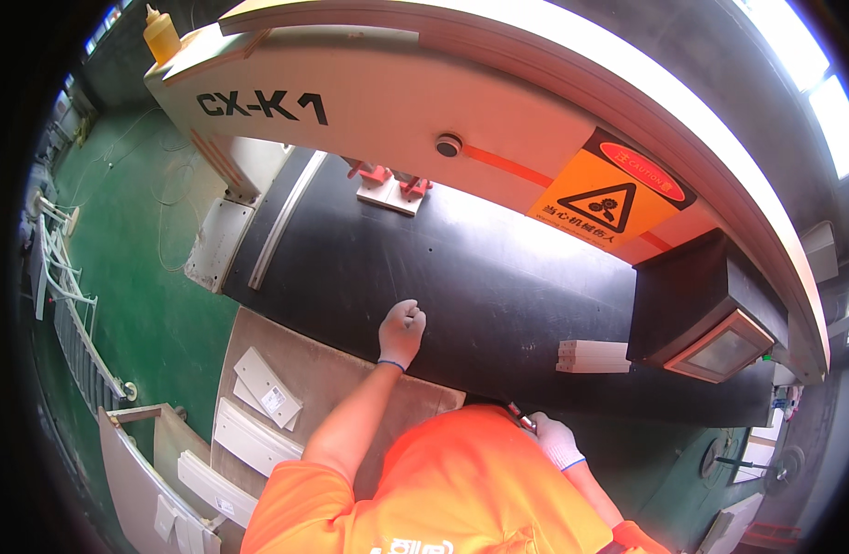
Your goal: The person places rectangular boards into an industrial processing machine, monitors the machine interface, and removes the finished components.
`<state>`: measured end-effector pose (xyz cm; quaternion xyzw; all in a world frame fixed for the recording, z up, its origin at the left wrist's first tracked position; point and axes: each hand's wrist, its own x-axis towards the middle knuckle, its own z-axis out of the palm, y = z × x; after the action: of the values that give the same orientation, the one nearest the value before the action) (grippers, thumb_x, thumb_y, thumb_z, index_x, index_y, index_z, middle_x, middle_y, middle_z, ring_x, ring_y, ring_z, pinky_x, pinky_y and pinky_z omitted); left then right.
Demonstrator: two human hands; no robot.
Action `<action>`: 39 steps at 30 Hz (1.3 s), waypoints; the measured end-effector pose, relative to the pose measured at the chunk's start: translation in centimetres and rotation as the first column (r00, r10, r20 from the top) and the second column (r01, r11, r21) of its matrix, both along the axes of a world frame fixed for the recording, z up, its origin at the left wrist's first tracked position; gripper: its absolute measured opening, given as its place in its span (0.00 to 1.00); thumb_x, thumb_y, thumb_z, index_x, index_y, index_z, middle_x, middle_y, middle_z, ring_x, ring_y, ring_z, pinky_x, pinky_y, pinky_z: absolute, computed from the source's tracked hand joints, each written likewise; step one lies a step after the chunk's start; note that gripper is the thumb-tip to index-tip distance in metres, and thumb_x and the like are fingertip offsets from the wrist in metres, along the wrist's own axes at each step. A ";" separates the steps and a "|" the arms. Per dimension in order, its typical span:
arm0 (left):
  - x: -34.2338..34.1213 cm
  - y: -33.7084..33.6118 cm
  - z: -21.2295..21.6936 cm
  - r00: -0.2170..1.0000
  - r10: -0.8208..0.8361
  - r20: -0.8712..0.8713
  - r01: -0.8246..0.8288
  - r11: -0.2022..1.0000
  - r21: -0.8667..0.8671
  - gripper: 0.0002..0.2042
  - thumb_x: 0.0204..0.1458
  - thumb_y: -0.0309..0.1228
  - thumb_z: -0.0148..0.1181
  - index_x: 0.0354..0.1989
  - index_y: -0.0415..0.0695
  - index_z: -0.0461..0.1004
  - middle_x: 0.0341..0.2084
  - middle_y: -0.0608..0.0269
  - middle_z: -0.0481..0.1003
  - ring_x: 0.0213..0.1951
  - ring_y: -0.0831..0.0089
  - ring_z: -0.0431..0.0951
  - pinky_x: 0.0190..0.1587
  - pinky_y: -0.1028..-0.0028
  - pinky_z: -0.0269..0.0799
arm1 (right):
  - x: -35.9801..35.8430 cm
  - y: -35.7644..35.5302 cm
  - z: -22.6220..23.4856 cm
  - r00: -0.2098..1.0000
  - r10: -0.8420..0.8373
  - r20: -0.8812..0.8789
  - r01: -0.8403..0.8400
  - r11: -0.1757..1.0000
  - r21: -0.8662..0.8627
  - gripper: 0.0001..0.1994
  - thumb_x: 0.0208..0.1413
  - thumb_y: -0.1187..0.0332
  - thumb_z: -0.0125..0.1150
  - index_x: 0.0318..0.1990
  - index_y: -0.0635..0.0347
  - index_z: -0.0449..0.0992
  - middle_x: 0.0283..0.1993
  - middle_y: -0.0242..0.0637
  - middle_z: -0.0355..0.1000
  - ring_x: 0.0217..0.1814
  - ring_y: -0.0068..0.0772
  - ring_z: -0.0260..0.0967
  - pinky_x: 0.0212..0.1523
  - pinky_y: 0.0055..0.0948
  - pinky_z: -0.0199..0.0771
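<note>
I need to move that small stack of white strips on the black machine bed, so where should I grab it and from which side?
Grip the stack of white strips across its long sides near the middle, coming from the near, open edge of the black bed. It lies flat and lengthwise, and the dark control box sits close at its right end, so the right hand has probably the clearest approach.

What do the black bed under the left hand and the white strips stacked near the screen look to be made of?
Black bed: looks like matte rubber or a coated belt, since it is evenly dark with only a soft glare; I can't tell which. White strips: look like painted or laminated board, smooth, with square edges, possibly plastic. The left hand, in a white glove, rests fisted on the bed.
</note>
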<state>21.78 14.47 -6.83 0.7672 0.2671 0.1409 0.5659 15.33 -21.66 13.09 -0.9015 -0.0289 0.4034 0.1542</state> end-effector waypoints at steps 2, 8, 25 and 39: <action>0.9 0.4 0.7 1.000 -0.019 0.005 0.019 0.999 0.046 0.17 0.58 0.34 0.67 0.53 0.38 0.82 0.43 0.51 0.85 0.35 0.63 0.87 0.47 0.66 0.83 | 0.5 0.2 -0.2 1.000 0.019 0.005 -0.019 1.000 0.010 0.25 0.66 0.45 0.59 0.55 0.59 0.79 0.46 0.61 0.82 0.52 0.67 0.80 0.54 0.51 0.78; 8.8 5.0 3.4 0.998 0.047 0.043 -0.062 0.884 0.464 0.32 0.51 0.42 0.78 0.61 0.36 0.76 0.61 0.47 0.76 0.54 0.57 0.83 0.58 0.59 0.79 | 1.8 0.4 -0.1 0.998 0.037 0.053 -0.038 0.999 0.030 0.25 0.66 0.45 0.60 0.55 0.59 0.79 0.45 0.61 0.82 0.52 0.67 0.80 0.53 0.52 0.79; 23.1 12.3 16.4 0.735 -0.085 -0.673 0.572 0.610 0.548 0.38 0.38 0.53 0.74 0.63 0.60 0.76 0.62 0.48 0.73 0.73 0.51 0.62 0.72 0.50 0.54 | 4.0 1.5 -0.8 0.976 -0.168 0.141 0.159 0.985 0.072 0.25 0.64 0.46 0.64 0.51 0.63 0.79 0.40 0.55 0.82 0.47 0.59 0.83 0.51 0.49 0.80; 11.3 14.9 9.5 0.600 -0.532 -0.598 0.473 -0.367 0.801 0.24 0.68 0.39 0.50 0.73 0.60 0.70 0.72 0.63 0.69 0.73 0.54 0.64 0.76 0.49 0.54 | 12.1 6.5 -6.1 0.983 0.008 0.185 -0.019 0.998 0.056 0.20 0.65 0.53 0.64 0.42 0.66 0.74 0.35 0.53 0.82 0.42 0.60 0.82 0.45 0.52 0.78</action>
<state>33.10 29.41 2.71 0.9413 -0.3027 0.0283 -0.1468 27.45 -15.15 7.00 -0.9301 -0.0607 0.3178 0.1741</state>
